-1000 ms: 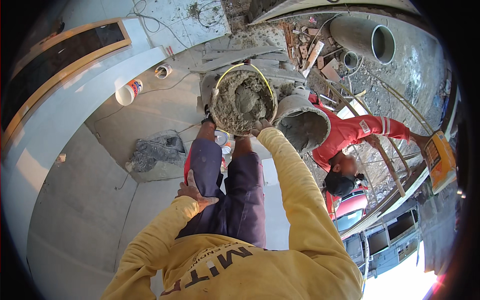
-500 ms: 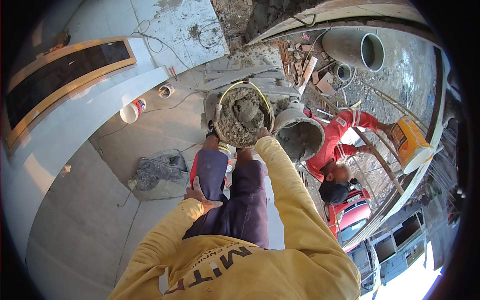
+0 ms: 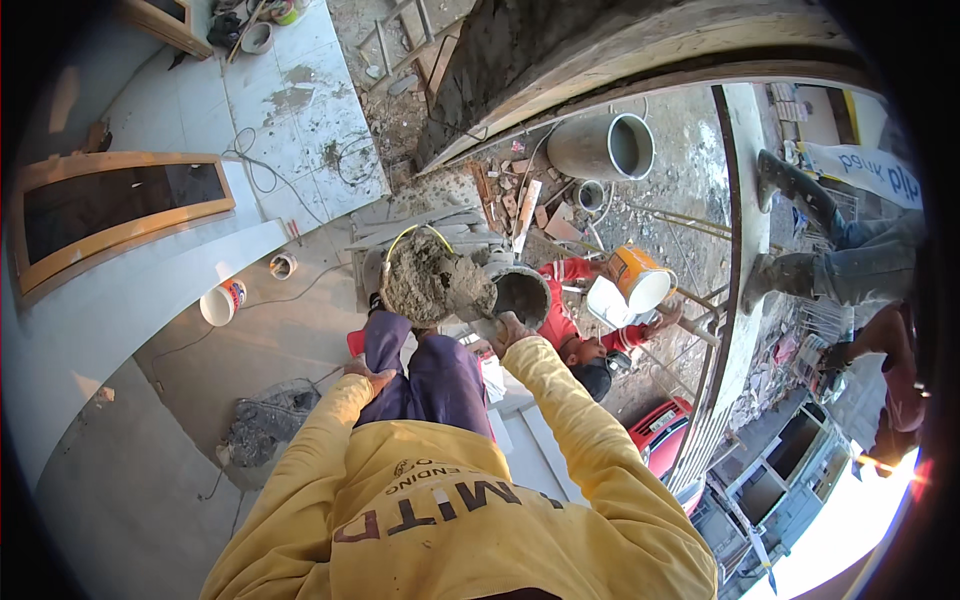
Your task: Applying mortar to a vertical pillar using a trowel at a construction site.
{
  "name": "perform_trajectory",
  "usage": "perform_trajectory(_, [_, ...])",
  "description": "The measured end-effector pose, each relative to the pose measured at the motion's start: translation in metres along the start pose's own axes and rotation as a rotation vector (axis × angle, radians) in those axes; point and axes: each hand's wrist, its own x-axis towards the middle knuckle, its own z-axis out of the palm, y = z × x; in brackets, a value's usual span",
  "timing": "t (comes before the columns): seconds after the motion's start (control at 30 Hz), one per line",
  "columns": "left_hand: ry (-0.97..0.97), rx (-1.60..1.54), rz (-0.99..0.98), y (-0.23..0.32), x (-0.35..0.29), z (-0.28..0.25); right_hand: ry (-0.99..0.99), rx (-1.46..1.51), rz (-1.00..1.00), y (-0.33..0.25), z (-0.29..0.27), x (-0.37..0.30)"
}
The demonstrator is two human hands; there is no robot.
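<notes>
My right hand (image 3: 515, 330) grips what looks like a trowel, its blade hidden under a heap of wet mortar (image 3: 470, 287). That heap is between a round bucket of grey mortar (image 3: 415, 285), with a yellow-covered handle, and a mortar-smeared bucket (image 3: 540, 300) tipped with its mouth toward me. On my left thigh rests my left hand (image 3: 372, 377), fingers spread over the purple trousers (image 3: 440, 375) and holding nothing. To the right, a co-worker in a red shirt (image 3: 562, 325) reaches beside an orange bucket (image 3: 640, 278).
Two small white containers (image 3: 223, 302) (image 3: 283, 266) stand at left, near a framed window (image 3: 130, 205). A crumpled dark sack (image 3: 265, 425) lies on the floor. Beyond are planks, bricks and a concrete pipe (image 3: 600, 147). Another person's legs (image 3: 840, 275) appear by the beam (image 3: 738, 200).
The view has turned. My right hand has brought the mortar heap out of the full bucket, rightward toward the tipped one. The co-worker's orange bucket is closer in; another person has come into view.
</notes>
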Motion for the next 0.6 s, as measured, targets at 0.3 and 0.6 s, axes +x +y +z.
perform_trajectory(0.3, [0.248,-0.368,0.244,-0.034,0.029,-0.024,0.4,-0.215,-0.286,-0.141,-0.181,-0.103])
perform_trajectory(0.6, [0.213,-0.338,0.147,-0.023,0.018,-0.069,0.473,-0.25,-0.799,-0.307,-0.31,-0.196])
